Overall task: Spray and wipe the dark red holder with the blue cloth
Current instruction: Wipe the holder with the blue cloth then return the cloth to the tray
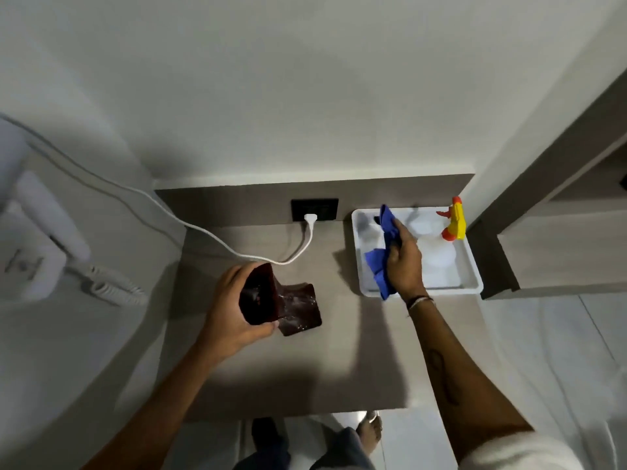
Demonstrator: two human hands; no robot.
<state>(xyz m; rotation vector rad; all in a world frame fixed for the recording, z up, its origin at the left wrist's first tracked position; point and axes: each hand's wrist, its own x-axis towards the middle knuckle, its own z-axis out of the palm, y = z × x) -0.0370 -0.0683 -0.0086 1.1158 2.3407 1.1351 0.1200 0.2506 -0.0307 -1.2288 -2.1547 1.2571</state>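
While the left hand (230, 307) grips the dark red holder (281, 301) just above the tabletop (305, 368), its fingers wrap the upper flap, thumb underneath. Right hand (403, 262) fingers pinch the blue cloth (381, 266) over the white tray (471, 266).

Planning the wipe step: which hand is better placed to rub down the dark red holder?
Right. The right hand already grips the blue cloth above the white tray, while the left hand is occupied steadying the dark red holder, which looks wet already.
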